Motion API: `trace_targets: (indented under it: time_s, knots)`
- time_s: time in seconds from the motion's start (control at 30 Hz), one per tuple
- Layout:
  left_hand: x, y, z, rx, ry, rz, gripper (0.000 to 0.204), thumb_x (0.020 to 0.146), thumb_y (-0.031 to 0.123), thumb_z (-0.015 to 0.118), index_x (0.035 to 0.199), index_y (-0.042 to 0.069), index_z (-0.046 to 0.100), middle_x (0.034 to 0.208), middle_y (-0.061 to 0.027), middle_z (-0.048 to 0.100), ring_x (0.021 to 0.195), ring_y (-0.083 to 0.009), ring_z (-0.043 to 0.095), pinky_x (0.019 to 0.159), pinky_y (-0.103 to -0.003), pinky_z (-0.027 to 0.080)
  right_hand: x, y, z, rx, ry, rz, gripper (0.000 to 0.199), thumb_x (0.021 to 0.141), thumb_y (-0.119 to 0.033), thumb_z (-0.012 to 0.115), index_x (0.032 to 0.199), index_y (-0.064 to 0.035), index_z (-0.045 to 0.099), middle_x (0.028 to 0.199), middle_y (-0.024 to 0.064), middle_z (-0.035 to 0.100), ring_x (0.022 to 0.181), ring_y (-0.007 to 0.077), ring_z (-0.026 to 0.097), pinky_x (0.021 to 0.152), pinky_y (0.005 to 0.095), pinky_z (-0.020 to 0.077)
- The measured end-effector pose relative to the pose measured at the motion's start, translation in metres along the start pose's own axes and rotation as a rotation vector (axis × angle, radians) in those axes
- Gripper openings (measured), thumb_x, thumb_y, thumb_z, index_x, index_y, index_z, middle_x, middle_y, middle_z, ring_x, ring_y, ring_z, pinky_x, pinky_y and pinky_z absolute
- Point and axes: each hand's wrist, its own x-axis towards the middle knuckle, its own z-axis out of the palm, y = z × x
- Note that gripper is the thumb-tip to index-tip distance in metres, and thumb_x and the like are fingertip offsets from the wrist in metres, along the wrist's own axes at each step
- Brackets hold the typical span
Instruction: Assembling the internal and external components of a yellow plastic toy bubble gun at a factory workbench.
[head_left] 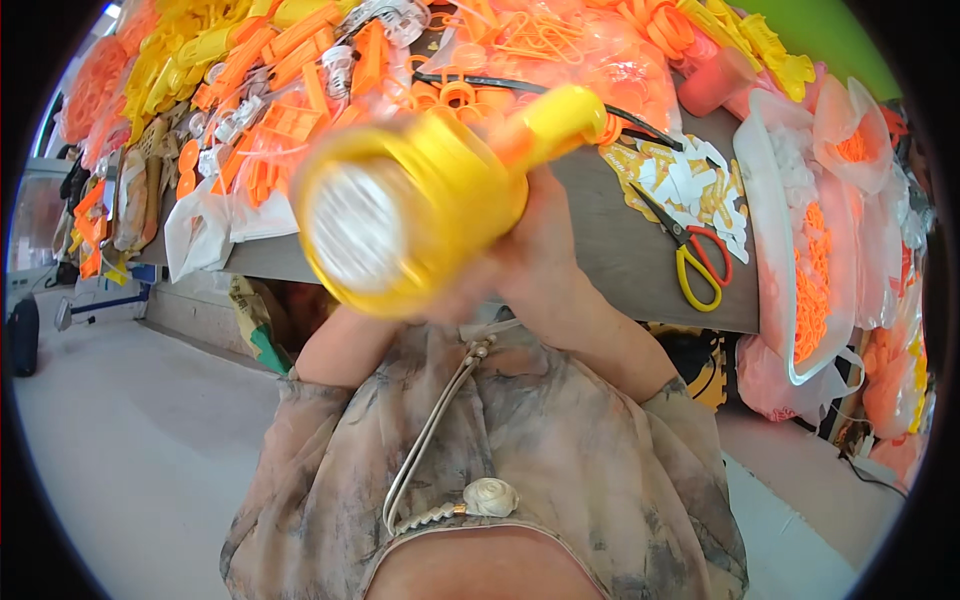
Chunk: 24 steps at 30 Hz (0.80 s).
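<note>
In front of my chest I hold a yellow plastic toy (450,180) with a thick round body, blurred by motion. Its round end carries a whitish disc (357,228) and faces left toward me. A short yellow handle (560,118) with an orange part at its base sticks out to the upper right. My right hand (540,235) is closed around the toy's right side, its fingertips hidden behind it. My left hand (462,290) is under the toy, mostly covered and smeared, so its fingers do not show.
Piles of orange parts (270,160) and yellow parts (185,60) cover the far table. To the right lie scissors (705,265) with red and yellow handles, beside white strips (690,190). A white tub (765,200) holding orange pieces stands at the right edge. A black cord (500,83) crosses the pile.
</note>
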Motion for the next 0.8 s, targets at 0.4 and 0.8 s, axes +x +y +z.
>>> trace_targets:
  time_s: [0.4,0.8]
  knots:
    - [0.001,-0.016,-0.005,-0.103,-0.021,-0.255,0.054,0.075,0.021,0.063,0.12,-0.003,0.045,0.108,-0.0178,0.058,0.098,-0.0266,0.058,0.087,-0.037,0.047,-0.003,0.006,-0.002,-0.098,0.413,-0.184,0.035,0.092,-0.025,0.04,0.118,-0.0028,0.049,0.111,0.0103,0.058,0.093,0.0206,0.059,0.079,0.0338,0.0493]
    - [0.018,-0.005,-0.034,-0.645,0.154,-0.631,0.06,0.071,0.031,0.061,0.12,-0.001,0.047,0.102,-0.0196,0.059,0.088,-0.0271,0.062,0.075,-0.036,0.053,-0.039,-0.05,0.02,-1.688,-0.074,-0.404,0.038,0.091,-0.03,0.044,0.106,0.003,0.052,0.067,0.0061,0.055,0.053,0.0145,0.052,0.051,0.0269,0.0412]
